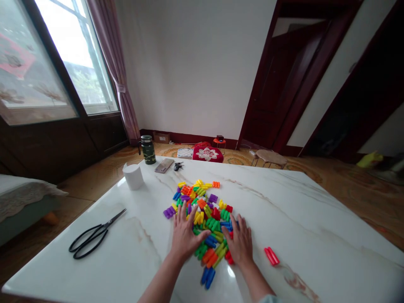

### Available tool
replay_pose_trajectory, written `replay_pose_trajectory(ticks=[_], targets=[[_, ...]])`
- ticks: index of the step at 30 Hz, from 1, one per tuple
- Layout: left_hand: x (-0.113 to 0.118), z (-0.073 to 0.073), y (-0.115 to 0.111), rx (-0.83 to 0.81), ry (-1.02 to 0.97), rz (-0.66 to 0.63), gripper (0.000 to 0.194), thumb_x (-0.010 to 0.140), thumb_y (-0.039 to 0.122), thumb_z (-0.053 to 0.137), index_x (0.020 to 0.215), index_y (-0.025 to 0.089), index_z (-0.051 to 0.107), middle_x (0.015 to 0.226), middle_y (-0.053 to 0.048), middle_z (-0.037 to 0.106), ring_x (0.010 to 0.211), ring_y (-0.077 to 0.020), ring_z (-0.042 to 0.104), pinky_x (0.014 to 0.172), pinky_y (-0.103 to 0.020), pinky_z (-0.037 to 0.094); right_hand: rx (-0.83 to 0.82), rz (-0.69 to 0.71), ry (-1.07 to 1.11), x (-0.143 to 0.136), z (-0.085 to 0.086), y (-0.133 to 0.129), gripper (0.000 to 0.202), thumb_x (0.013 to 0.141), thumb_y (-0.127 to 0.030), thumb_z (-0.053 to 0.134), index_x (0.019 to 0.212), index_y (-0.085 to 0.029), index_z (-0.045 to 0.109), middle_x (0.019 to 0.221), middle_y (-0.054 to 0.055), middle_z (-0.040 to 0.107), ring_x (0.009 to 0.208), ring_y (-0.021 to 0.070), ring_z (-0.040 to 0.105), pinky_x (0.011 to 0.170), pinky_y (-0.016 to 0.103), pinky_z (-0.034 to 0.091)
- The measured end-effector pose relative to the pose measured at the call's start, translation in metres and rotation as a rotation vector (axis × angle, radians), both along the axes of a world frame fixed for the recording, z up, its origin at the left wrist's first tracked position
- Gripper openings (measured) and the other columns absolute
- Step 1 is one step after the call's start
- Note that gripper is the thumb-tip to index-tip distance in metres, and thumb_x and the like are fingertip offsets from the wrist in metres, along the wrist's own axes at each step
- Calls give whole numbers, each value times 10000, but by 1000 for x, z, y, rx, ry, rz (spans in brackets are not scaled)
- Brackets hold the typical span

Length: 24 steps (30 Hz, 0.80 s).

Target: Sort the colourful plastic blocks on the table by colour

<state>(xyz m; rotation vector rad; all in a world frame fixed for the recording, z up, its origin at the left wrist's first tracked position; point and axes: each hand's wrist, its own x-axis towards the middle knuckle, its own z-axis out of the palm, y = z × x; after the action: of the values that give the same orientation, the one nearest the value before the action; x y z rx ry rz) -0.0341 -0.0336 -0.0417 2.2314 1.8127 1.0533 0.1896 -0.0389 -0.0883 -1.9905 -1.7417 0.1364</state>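
A loose pile of colourful plastic building blocks (212, 224) is spread over the middle of the white marble-patterned table (148, 269). My left hand (185, 232) rests against the pile's left side, palm down with fingers stretched out. On the right side lies my right hand (239, 240), also palm down, its fingers apart and touching blocks. Neither hand grips a block. Nearest me, a blue block (208, 277) lies between my forearms. A single red block (272, 256) sits apart, to the right of my right hand. Blocks under my palms are hidden.
Black-handled scissors (94, 235) lie at the left. Farther back stand a toilet paper roll (133, 176) and a camouflage-patterned flask (148, 150), near a phone (164, 166) and keys (178, 166). Beyond the table are a red cushioned stool (207, 154) and a round stool (270, 158).
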Motion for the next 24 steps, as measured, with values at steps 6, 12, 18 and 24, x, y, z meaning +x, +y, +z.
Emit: replay_pose_trajectory(ticks=[6, 12, 18, 24], targets=[[-11, -6, -31, -33, 230, -185, 1034, 540, 626, 789, 1459, 390, 380, 1590, -84, 249, 1428, -485, 179, 1085, -713, 192, 29, 21, 138, -88, 14, 33, 634, 895, -572, 444, 1384, -174, 513, 1533, 173, 343, 1436, 376, 250, 1136, 573, 218], [-62, -17, -11, -72, 295, 16, 818, 651, 428, 735, 1419, 346, 463, 1559, -70, 327, 1456, -408, 175, 1139, -646, 141, 19, 168, 274, -149, 26, 57, 522, 910, -460, 491, 1373, -221, 515, 1526, 147, 369, 1435, 355, 265, 1132, 612, 191], [-76, -9, -7, -38, 284, 238, 617, 777, 523, 630, 1331, 258, 572, 1529, -104, 376, 1458, -418, 155, 1113, -678, 186, 42, 425, 175, -95, 52, 28, 501, 955, -412, 377, 1428, -259, 442, 1524, 86, 392, 1433, 274, 299, 1152, 576, 182], [0, -32, -64, 250, 408, -573, 629, 863, 373, 620, 1421, 506, 361, 1545, 10, 360, 1394, -314, 375, 1097, -588, 327, 191, -335, -141, 51, -10, -50, 760, 860, -577, 374, 1409, -55, 431, 1505, 265, 340, 1444, 424, 178, 1098, 665, 169]])
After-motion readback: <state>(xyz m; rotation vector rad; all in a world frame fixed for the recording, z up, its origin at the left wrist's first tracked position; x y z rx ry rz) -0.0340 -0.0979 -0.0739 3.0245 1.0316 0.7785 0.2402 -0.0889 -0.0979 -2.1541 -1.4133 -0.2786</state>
